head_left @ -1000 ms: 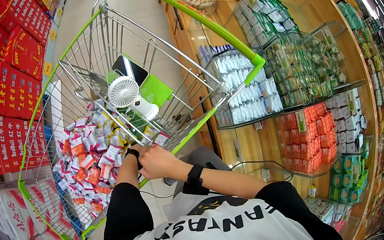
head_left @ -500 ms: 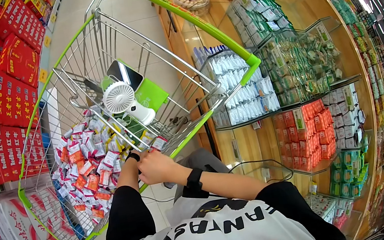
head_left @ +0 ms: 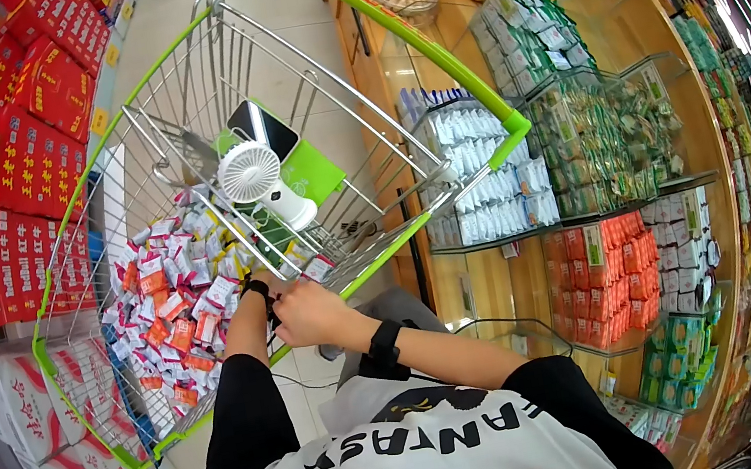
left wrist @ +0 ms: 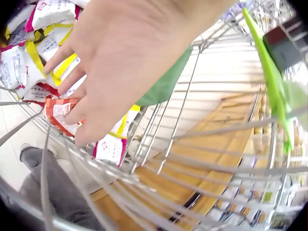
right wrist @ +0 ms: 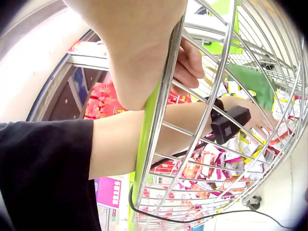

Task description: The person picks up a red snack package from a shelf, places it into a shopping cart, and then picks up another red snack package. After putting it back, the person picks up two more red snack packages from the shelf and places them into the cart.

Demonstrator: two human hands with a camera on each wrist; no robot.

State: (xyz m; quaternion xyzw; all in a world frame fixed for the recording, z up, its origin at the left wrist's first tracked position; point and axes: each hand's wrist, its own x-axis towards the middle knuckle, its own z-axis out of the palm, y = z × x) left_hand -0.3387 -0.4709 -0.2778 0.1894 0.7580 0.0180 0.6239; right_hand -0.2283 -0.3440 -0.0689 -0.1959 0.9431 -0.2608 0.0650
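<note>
In the left wrist view, my left hand (left wrist: 113, 67) reaches down inside the cart, fingers spread and slightly bent. Its lower fingers rest on an orange-checked packet (left wrist: 60, 114) among white, pink and yellow packets (left wrist: 50, 14). My right hand (head_left: 312, 315) is at the cart's near side in the head view; in the right wrist view, its fingers (right wrist: 188, 70) curl round the cart's rim (right wrist: 153, 113). The packet pile (head_left: 177, 297) fills the lower left of the cart. In the head view, much of my left hand is hidden.
Inside the cart (head_left: 383, 13) are a white handheld fan (head_left: 251, 173), a phone (head_left: 267, 131) and a green item (head_left: 316, 173). Red drink boxes (head_left: 28, 173) stand left. Wooden shelves (head_left: 493, 282) with packaged snacks (head_left: 600, 271) stand right. A thin cable (right wrist: 192, 221) hangs outside the cart.
The view shifts left, then back right. My left hand stays down in the cart and my right hand at its side; the fan and phone keep their places in the cart.
</note>
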